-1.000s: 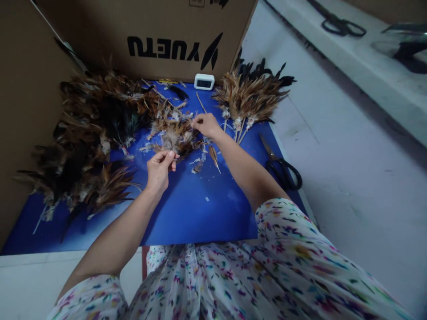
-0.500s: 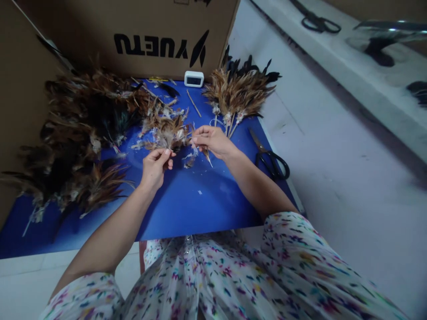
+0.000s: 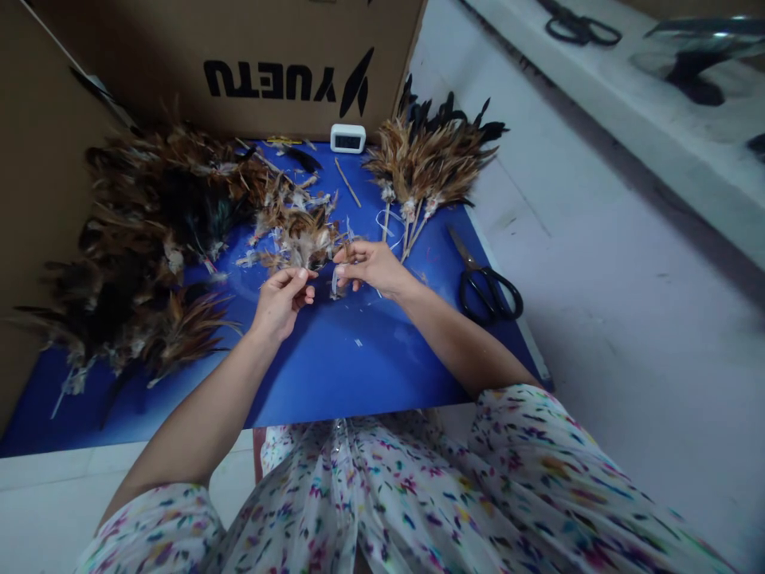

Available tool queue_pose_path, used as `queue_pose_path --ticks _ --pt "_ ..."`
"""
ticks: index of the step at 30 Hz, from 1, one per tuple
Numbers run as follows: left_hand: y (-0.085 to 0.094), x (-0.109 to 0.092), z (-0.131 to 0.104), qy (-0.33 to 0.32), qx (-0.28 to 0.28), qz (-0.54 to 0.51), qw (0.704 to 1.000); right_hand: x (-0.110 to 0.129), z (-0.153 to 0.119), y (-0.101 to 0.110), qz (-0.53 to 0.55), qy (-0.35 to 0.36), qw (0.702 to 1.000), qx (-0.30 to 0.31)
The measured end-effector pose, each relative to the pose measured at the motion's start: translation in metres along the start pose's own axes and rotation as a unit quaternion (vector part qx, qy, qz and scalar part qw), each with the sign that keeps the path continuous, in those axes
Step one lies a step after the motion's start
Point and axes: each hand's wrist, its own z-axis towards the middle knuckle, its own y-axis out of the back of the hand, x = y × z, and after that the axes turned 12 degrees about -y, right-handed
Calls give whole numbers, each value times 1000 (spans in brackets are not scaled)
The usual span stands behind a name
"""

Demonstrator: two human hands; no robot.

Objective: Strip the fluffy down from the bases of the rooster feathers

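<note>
Right hand (image 3: pixel 378 267) sat closer to left hand (image 3: pixel 280 299), curled by pale strip (image 3: pixel 335 281), grip unclear; left pinched feather tuft (image 3: pixel 305 249).

Your feathers (image 3: pixel 304 235) look soft, frayed. Table top (image 3: pixel 352 383) before you: smooth, faint sheen. Box (image 3: pixel 287 40): matt cardboard. Scissors (image 3: pixel 474 269): metal blades, glossy, plastic-looking handles. Stick (image 3: pixel 347 182): dull wood. Your blouse (image 3: pixel 531 446): thin, crinkled cloth.
</note>
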Motion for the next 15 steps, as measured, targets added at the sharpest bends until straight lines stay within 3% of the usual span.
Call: queue_pose_path --ticks 6,15 --pt "-2 -2 -1 2 2 -9 1000 1 1 5 -34 -33 999 21" --pt "-2 -2 -2 7 13 -7 1000 8 -9 9 -67 89 994 5"
